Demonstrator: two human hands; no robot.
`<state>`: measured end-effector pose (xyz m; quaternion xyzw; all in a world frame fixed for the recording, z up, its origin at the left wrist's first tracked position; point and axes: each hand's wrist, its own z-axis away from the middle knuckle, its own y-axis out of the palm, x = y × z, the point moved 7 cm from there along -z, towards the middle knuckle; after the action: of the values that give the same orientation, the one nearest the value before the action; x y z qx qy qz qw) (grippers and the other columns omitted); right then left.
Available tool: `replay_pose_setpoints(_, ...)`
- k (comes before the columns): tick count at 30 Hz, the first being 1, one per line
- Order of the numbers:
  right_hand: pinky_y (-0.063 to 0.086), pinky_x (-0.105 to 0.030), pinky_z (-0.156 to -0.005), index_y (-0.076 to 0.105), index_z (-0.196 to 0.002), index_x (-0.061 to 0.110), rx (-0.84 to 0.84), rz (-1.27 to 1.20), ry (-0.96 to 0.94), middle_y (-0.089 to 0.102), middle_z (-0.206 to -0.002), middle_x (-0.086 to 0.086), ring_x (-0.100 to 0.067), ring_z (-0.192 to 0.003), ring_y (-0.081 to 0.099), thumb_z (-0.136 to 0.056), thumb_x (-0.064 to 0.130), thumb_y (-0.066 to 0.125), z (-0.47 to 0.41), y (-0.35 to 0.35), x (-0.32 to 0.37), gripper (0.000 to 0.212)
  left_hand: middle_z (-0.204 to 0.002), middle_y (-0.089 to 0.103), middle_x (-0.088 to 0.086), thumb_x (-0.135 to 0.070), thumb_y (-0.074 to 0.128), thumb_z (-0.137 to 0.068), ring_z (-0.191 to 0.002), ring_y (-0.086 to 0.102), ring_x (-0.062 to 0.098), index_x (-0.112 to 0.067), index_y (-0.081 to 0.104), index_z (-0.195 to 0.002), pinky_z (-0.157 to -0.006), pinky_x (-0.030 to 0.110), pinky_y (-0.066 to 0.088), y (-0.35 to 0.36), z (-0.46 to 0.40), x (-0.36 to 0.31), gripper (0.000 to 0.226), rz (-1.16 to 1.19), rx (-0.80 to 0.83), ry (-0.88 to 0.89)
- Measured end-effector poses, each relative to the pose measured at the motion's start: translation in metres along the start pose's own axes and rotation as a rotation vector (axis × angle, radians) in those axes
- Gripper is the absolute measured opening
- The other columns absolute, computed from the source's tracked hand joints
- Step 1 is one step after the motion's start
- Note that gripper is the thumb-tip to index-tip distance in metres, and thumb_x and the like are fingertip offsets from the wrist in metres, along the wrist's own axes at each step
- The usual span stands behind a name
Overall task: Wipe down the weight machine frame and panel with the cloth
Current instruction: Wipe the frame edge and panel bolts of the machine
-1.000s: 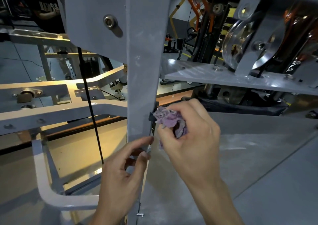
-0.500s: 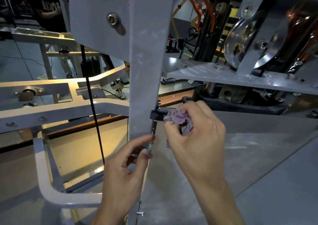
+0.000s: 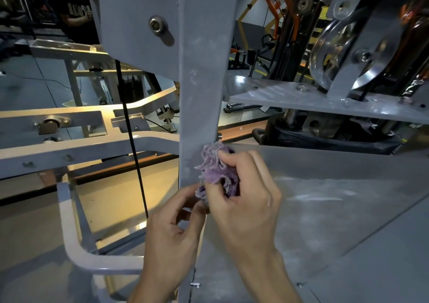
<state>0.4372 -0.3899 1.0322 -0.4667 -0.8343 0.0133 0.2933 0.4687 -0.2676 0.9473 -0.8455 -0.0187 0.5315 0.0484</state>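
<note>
While right hand (image 3: 243, 200) grips fuzzy purple cloth (image 3: 217, 170), left hand (image 3: 176, 228) pinches its edge, flat grey upright (image 3: 202, 82).

Post (image 3: 204, 75) cut off top and bottom; cloth (image 3: 214, 170) partly hidden in right hand (image 3: 243, 198); pulley (image 3: 334, 54) blurred; shirt lettering (image 3: 77, 9) unreadable

Probably a gym: weight machine frame (image 3: 204, 70), pulley (image 3: 334, 54), orange racks (image 3: 276, 5) behind.

My feed: dim gym interior, warm yellow light pooling on floor (image 3: 116, 200) at left, glare on pulley (image 3: 334, 54), soft overall blur, wide-angle bending at edges, dark background.
</note>
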Motion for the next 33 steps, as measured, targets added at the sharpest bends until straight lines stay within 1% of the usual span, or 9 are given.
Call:
replay_pose_setpoints(6,0.040,-0.004,-0.064,0.067,-0.091,0.008,0.050,0.040,-0.037,0.060,-0.084,0.002,-0.004,-0.071,0.052,-0.074,0.002,0.076,0.011,0.000,-0.012,0.020,-0.104,0.075,-0.012,-0.025,0.059,-0.091,-0.094,0.072,0.018,-0.044,0.072,-0.114,-0.076,0.042,0.063,-0.002,0.003,0.001,0.032,-0.021,0.014,-0.001)
replay_pose_setpoints(8,0.036,-0.002,-0.064,0.068,-0.089,0.008,0.005,0.017,-0.011,0.060,-0.083,0.003,-0.003,-0.070,0.050,-0.074,0.004,0.073,0.007,-0.001,-0.009,0.017,-0.105,0.075,-0.010,-0.033,0.059,-0.092,-0.094,0.071,0.020,-0.047,0.070,-0.113,-0.076,0.046,0.062,-0.001,0.003,-0.002,0.027,-0.017,0.016,0.016)
replay_pose_setpoints(12,0.036,-0.003,-0.066,0.064,-0.087,0.009,0.013,-0.015,0.007,0.059,-0.083,0.002,-0.006,-0.071,0.051,-0.072,0.005,0.071,0.013,0.007,-0.011,0.017,-0.108,0.075,-0.003,-0.028,0.059,-0.094,-0.096,0.071,0.021,-0.042,0.071,-0.114,-0.081,0.050,0.060,-0.001,0.004,0.003,0.027,0.016,0.010,-0.014)
replay_pose_setpoints(17,0.039,-0.002,-0.069,0.069,-0.094,0.016,0.028,-0.079,0.102,0.062,-0.086,0.009,0.003,-0.077,0.057,-0.075,0.010,0.077,0.034,-0.013,-0.029,0.021,-0.109,0.074,-0.017,-0.021,0.065,-0.098,-0.098,0.071,0.012,-0.053,0.069,-0.114,-0.077,0.035,0.062,-0.003,0.008,0.003,0.035,-0.023,0.020,-0.041)
replay_pose_setpoints(19,0.041,-0.002,-0.072,0.069,-0.100,0.020,-0.025,-0.076,0.133,0.064,-0.092,0.013,0.007,-0.082,0.059,-0.078,0.011,0.073,0.037,-0.036,-0.037,0.025,-0.113,0.073,-0.017,-0.013,0.064,-0.098,-0.099,0.071,0.015,-0.049,0.069,-0.116,-0.075,0.039,0.062,-0.002,0.009,0.006,0.040,-0.040,0.032,-0.061)
replay_pose_setpoints(21,0.043,-0.004,-0.076,0.066,-0.107,0.025,-0.166,-0.003,0.184,0.063,-0.099,0.019,0.010,-0.087,0.059,-0.081,0.007,0.072,0.033,-0.067,-0.057,0.033,-0.113,0.073,-0.017,-0.007,0.063,-0.097,-0.098,0.070,0.016,-0.050,0.069,-0.116,-0.076,0.043,0.062,-0.002,0.009,0.007,0.047,-0.032,0.029,-0.087)
replay_pose_setpoints(24,0.046,-0.016,-0.071,0.062,-0.112,0.030,-0.363,0.059,0.268,0.062,-0.098,0.011,-0.007,-0.086,0.062,-0.091,0.005,0.063,0.019,-0.105,-0.090,0.032,-0.111,0.073,-0.019,-0.004,0.061,-0.096,-0.096,0.071,0.014,-0.055,0.068,-0.112,-0.076,0.042,0.061,-0.002,0.008,0.006,0.054,-0.049,0.012,-0.096)
replay_pose_setpoints(26,0.042,-0.012,-0.066,0.063,-0.112,0.031,-0.360,0.120,0.249,0.058,-0.098,0.011,-0.010,-0.082,0.058,-0.091,0.001,0.060,0.011,-0.107,-0.092,0.037,-0.109,0.073,-0.019,-0.003,0.060,-0.095,-0.094,0.071,0.013,-0.057,0.068,-0.110,-0.075,0.038,0.061,-0.001,0.008,0.005,0.057,-0.055,0.004,-0.097)
replay_pose_setpoints(33,0.046,-0.011,-0.065,0.072,-0.104,0.006,-0.172,0.020,0.135,0.063,-0.093,0.001,0.002,-0.080,0.055,-0.080,-0.006,0.060,0.012,-0.037,-0.047,0.030,-0.111,0.074,-0.015,0.001,0.061,-0.096,-0.090,0.073,0.012,-0.046,0.071,-0.116,-0.073,0.036,0.058,0.001,0.009,0.007,0.051,-0.038,0.022,-0.087)
